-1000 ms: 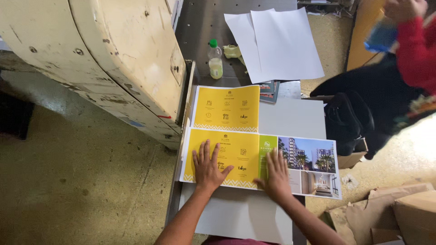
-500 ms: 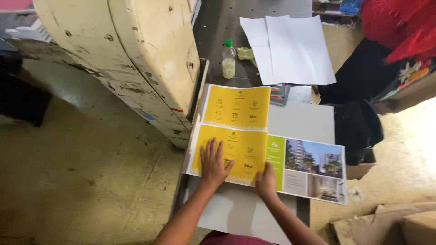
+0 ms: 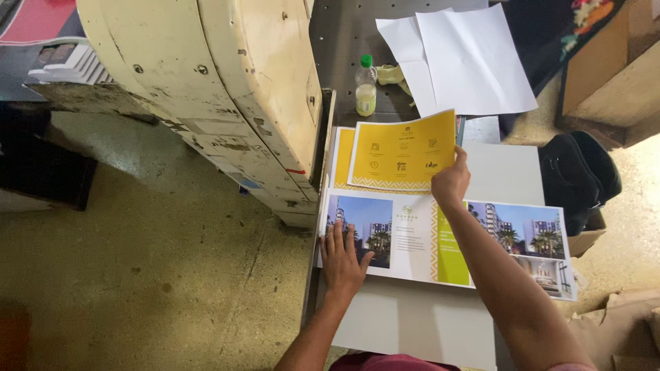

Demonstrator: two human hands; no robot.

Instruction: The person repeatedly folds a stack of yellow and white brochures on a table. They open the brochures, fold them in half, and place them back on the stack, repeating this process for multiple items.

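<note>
My left hand (image 3: 344, 255) lies flat, fingers spread, on the left end of a wide printed sheet (image 3: 405, 237) showing building photos and a green-yellow band. My right hand (image 3: 450, 184) pinches the right edge of a yellow printed sheet (image 3: 402, 151) and holds it lifted over a stack of yellow sheets (image 3: 342, 158) beyond the wide sheet. Both stacks rest on a grey table (image 3: 426, 330).
A big cream-coloured worn machine housing (image 3: 220, 89) stands close on the left. Behind it a small plastic bottle (image 3: 366, 86) with a green cap and white blank sheets (image 3: 460, 58) lie on a metal surface. A black bag (image 3: 577, 175) sits at the right, cardboard (image 3: 619, 330) lower right.
The yellow top sheet has been taken off the near stack, uncovering a photo sheet. My right hand now holds a yellow sheet over the far stack. The other person has left the view.
</note>
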